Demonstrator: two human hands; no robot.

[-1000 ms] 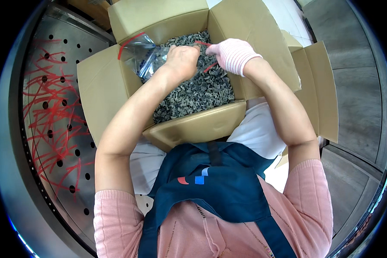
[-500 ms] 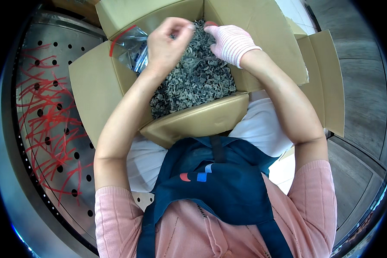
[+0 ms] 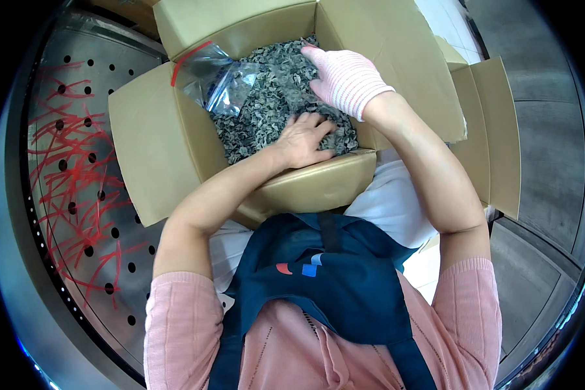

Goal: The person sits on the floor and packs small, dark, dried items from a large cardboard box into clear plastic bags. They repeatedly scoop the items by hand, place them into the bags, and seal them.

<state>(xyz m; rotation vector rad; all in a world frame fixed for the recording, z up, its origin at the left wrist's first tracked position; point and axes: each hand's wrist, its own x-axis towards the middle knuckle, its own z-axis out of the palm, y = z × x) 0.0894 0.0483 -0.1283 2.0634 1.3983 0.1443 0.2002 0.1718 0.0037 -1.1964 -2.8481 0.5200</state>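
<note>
A cardboard box (image 3: 305,175) holds a heap of dark, curled, dried pieces (image 3: 266,84) that look like dried black fungus. My bare left hand (image 3: 304,138) rests on the heap near the box's front wall, fingers spread and tips partly sunk among the pieces. In a striped pink-and-white glove, my right hand (image 3: 344,78) is closed over the right side of the heap. It pinches what looks like a clear plastic bag with a red edge; most of that bag is hard to make out against the pieces.
Several clear bags with a red edge (image 3: 224,81) lie at the box's left inner side. Open flaps (image 3: 146,146) stick out around the box. A perforated metal panel with scattered red strips (image 3: 88,169) stands on the left; grey panels (image 3: 543,162) are on the right.
My left hand has come down from above the left of the heap to its front right, fingers now spread into the pieces. My right hand has shifted slightly lower.
</note>
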